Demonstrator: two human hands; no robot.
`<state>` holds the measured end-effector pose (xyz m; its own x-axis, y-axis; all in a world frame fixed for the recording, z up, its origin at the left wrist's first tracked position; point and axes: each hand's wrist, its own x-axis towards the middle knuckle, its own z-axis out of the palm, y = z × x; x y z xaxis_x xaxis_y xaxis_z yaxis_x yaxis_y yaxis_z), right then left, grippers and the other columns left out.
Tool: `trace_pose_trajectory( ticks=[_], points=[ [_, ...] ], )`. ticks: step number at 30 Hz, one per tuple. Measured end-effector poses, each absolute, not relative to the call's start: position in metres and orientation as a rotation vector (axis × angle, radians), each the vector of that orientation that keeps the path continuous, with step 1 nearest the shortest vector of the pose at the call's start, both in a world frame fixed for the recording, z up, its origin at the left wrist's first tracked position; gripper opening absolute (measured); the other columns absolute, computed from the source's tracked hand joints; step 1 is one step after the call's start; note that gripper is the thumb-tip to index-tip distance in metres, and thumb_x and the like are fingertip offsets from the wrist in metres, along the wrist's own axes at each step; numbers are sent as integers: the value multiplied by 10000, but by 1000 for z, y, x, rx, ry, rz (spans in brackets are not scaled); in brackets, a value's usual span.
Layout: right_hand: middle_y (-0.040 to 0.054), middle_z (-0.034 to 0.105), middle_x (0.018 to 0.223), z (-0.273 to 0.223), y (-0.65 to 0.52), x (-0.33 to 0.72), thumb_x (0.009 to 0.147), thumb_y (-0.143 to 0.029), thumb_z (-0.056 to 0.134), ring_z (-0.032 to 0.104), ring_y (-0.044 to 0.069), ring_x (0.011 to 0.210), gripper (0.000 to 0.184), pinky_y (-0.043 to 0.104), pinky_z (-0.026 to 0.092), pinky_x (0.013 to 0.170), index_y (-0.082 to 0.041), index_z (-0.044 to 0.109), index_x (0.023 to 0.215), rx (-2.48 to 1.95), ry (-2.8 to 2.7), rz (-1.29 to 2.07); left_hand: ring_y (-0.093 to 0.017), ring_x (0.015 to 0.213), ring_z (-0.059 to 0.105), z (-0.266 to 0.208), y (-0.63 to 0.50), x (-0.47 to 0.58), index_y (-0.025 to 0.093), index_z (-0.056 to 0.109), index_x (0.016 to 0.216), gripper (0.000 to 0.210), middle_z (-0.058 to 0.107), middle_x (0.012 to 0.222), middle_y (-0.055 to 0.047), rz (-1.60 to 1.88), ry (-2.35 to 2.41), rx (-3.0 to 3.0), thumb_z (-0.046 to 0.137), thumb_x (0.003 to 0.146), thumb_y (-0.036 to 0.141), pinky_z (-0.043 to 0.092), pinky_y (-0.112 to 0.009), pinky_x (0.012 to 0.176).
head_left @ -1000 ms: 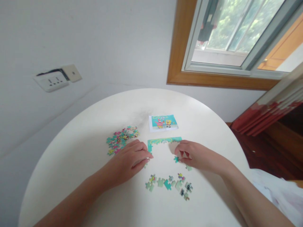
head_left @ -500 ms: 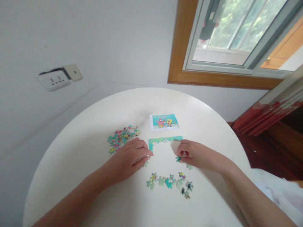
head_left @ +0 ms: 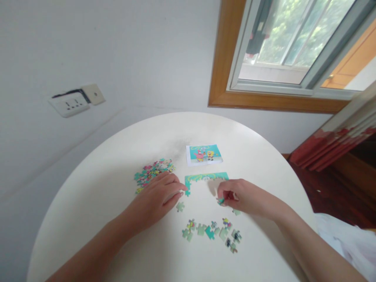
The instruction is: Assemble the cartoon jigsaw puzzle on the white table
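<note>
A teal jigsaw puzzle piece (head_left: 221, 201) is pinched between the thumb and fingers of my right hand (head_left: 236, 194), just above the table. My left hand (head_left: 164, 192) rests palm down with its fingers stretched out and the thumb apart. Its index fingertip touches or nearly touches the left side of the partly joined puzzle border (head_left: 188, 184), which forms a teal top strip and a short left column. Below that fingertip lies a loose pale green piece (head_left: 180, 206). Another pale piece (head_left: 236, 212) shows partly beneath my right hand.
Loose puzzle pieces (head_left: 210, 232) lie in a row near me. A heap of mixed pieces (head_left: 155, 169) sits left, partly behind my left hand. Beyond the border lies a printed reference picture (head_left: 205, 154). The round white table (head_left: 117, 156) stands against the wall, below a window (head_left: 276, 47).
My right hand has turned the teal piece slightly and lifted it a little. My left index finger has drawn back slightly, uncovering more of the left column and the pale piece below it.
</note>
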<state>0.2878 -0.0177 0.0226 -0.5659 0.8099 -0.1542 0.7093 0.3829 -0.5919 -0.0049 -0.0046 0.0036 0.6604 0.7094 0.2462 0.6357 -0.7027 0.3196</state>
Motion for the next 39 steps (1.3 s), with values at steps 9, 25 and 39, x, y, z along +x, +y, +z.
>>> trace_pose_trajectory(
  ticks=[9,25,39],
  points=[
    [13,660,780,17,-20,273,778,-209,651,546,104,659,106,204,421,612,-179,694,870,-1280,-2158,1125,-191,965,513,2,-6,-3,228,650,1008,218,586,961,-34,473,1083,2661,449,930,194,383,-319,901],
    [-16,620,677,-6,-22,243,764,-333,712,521,88,603,204,228,376,575,-162,660,860,-1068,-1570,1499,-195,944,504,8,-13,8,217,649,1018,200,587,939,-44,553,1022,2581,470,936,255,375,-324,868],
    [15,665,797,-10,-29,227,866,-186,553,574,128,714,170,262,455,691,-206,694,960,-1141,-1999,968,-190,880,477,2,-13,10,182,556,857,241,555,865,-36,508,1021,2564,358,978,246,366,-335,829]
  ],
)
